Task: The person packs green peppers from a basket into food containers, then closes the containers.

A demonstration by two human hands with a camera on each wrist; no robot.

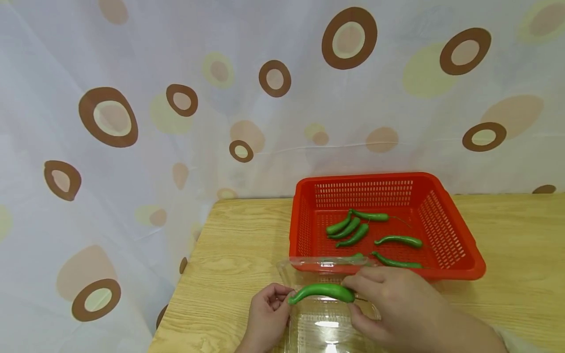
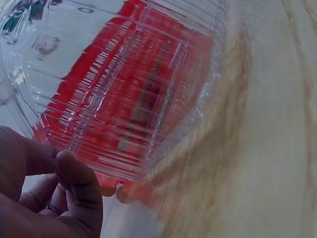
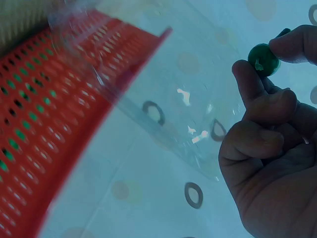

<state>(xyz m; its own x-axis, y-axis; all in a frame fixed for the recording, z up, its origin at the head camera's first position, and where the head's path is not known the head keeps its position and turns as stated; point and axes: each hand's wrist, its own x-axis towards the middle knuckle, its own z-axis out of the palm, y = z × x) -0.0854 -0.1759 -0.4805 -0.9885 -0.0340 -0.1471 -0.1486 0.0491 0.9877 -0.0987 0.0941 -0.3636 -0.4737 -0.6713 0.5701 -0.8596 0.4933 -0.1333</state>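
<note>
Over a clear plastic container is a curved green chili pepper. My right hand pinches its thicker end between thumb and finger; in the right wrist view that round end of the pepper shows between the fingertips. My left hand is at the container's left edge, close to the pepper's thin tip. The left wrist view shows its thumb and forefinger pinching the rim of the ribbed clear container. The container's raised lid part overlaps the basket's front edge in the head view.
Behind the container stands a red plastic basket with several green chili peppers lying inside. Both stand on a wood-grain table. A white curtain with brown ring patterns hangs along the back and left side.
</note>
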